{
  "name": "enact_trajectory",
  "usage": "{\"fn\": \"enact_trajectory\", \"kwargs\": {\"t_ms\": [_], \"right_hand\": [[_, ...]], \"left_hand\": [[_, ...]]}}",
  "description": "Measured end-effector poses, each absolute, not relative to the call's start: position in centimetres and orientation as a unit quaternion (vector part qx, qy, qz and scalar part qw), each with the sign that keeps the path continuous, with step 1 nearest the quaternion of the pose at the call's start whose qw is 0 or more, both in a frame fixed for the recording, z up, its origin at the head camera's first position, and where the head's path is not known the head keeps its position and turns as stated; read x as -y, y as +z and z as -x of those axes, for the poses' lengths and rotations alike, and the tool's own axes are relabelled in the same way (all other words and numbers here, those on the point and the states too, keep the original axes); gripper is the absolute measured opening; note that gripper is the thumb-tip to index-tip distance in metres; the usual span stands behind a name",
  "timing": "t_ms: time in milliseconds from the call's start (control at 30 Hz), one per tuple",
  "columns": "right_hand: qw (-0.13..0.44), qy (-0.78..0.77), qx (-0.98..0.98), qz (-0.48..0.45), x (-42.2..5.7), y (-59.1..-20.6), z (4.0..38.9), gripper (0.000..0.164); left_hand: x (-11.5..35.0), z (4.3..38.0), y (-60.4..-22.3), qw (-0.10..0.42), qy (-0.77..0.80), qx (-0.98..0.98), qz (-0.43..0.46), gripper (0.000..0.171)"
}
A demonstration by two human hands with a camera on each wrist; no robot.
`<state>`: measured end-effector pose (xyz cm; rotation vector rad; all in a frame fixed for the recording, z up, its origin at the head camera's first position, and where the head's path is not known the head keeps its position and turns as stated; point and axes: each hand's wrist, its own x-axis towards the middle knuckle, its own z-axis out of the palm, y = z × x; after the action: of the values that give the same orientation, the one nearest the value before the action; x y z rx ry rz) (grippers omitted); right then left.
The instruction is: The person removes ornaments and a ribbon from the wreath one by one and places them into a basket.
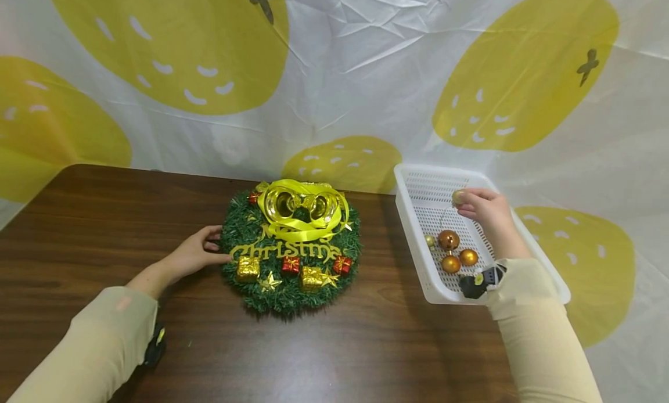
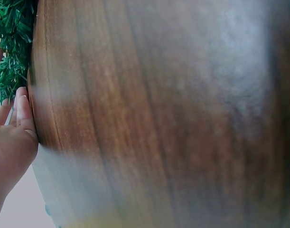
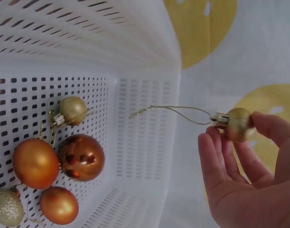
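My right hand pinches a small gold bauble between thumb and fingers, above the right part of a white plastic basket. A thin gold string loop trails from the bauble's cap. On the table lies a green Christmas wreath with gold lettering, small red and gold gift boxes, stars, and two gold bells among yellow ribbon. My left hand touches the wreath's left edge with relaxed fingers and thumb. Only part of that hand and the green tinsel shows in the left wrist view.
The white basket stands right of the wreath. Inside lie several baubles: a shiny copper one, matte orange ones, a small gold one and a glittery one. A lemon-patterned curtain hangs behind the brown table.
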<state>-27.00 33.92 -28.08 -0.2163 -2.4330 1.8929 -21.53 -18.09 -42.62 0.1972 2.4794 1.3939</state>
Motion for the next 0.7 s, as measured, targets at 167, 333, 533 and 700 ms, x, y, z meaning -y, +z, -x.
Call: {"fn": "enact_trajectory", "kwargs": {"t_ms": [167, 333, 533, 700], "right_hand": [[0.006, 0.555, 0.827, 0.095, -34.6, -28.8, 27.4, 0.015], [0.0, 0.496, 0.862, 0.102, -35.0, -29.2, 27.3, 0.045], [-0.009, 0.478, 0.872, 0.107, -35.1, -29.5, 27.3, 0.056], [-0.012, 0.494, 0.864, 0.098, -34.4, -29.2, 27.4, 0.058]], "left_hand": [[18.1, 21.6, -42.6, 0.144, 0.483, -0.861, -0.069, 0.089], [18.1, 21.7, -42.8, 0.142, 0.482, -0.862, -0.067, 0.09], [18.1, 21.7, -42.7, 0.141, 0.483, -0.861, -0.068, 0.09], [18.1, 21.5, -42.7, 0.141, 0.484, -0.861, -0.07, 0.089]]}}
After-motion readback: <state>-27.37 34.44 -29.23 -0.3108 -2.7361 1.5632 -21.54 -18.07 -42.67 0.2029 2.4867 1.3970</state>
